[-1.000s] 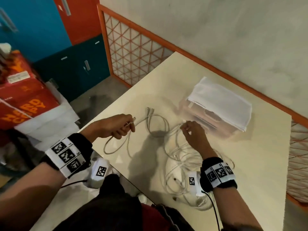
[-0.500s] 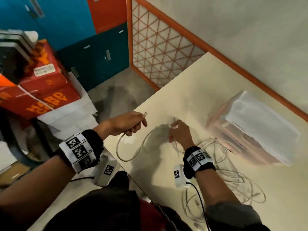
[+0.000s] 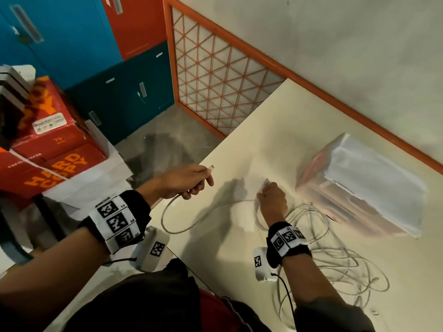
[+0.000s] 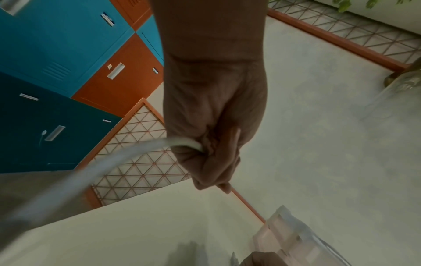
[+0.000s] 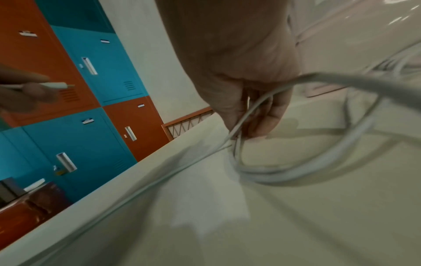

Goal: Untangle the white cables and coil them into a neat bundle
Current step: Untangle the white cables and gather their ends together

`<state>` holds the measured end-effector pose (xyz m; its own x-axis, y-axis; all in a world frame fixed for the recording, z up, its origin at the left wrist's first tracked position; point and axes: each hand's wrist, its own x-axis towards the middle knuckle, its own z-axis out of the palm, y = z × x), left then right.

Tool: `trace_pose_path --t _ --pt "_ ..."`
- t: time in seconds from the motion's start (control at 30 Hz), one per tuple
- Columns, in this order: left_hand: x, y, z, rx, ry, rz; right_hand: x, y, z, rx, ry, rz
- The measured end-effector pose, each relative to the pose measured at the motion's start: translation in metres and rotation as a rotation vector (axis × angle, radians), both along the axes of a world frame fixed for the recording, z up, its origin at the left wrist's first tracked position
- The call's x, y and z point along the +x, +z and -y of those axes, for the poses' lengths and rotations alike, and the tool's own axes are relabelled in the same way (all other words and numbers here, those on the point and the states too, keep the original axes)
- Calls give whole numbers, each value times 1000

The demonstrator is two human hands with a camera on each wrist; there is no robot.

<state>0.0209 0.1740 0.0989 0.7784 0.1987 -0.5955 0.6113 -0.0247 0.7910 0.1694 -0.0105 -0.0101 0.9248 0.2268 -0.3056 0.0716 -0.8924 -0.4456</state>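
A tangle of white cables (image 3: 335,257) lies on the cream table (image 3: 275,130), mostly right of and behind my right wrist. My left hand (image 3: 191,182) grips one white cable near its plug (image 3: 211,167), which sticks out past the fingers; that cable (image 3: 177,226) sags in a loop over the table's left edge. In the left wrist view the cable (image 4: 145,147) leaves my fist (image 4: 212,153) to the left. My right hand (image 3: 269,197) pinches several cable strands just above the table. In the right wrist view those strands (image 5: 248,115) run through my fingers (image 5: 268,117) into a loop (image 5: 296,171).
A clear plastic box (image 3: 335,200) topped with a white cloth (image 3: 374,178) stands on the table right of my right hand. An orange-framed lattice panel (image 3: 215,75) and wall border the table. Red paper boxes (image 3: 48,154) and blue and red lockers (image 3: 72,39) stand left, off the table.
My left hand has lifted its cable end up and left, away from the pile. My right hand has moved left and taken hold of strands near the table. The head view has swung left.
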Motion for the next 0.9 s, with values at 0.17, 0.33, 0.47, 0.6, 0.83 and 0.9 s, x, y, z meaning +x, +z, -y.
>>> trace_pose_path --t 0.17,0.33,0.47,0.6,0.83,0.9 --pt "6 2 8 8 -48 5 13 6 27 243 -126 -29" --pt "9 1 15 117 -200 -182 30 41 48 567 -162 40" --pt "11 4 29 231 -423 -296 26 84 58 802 -35 85" --pt "23 7 57 174 -247 46 6 114 61 865 105 -170" --pt "41 9 110 120 23 446 -33 120 70 835 148 -219" --pt "41 8 122 70 63 493 -35 121 76 839 134 -198"
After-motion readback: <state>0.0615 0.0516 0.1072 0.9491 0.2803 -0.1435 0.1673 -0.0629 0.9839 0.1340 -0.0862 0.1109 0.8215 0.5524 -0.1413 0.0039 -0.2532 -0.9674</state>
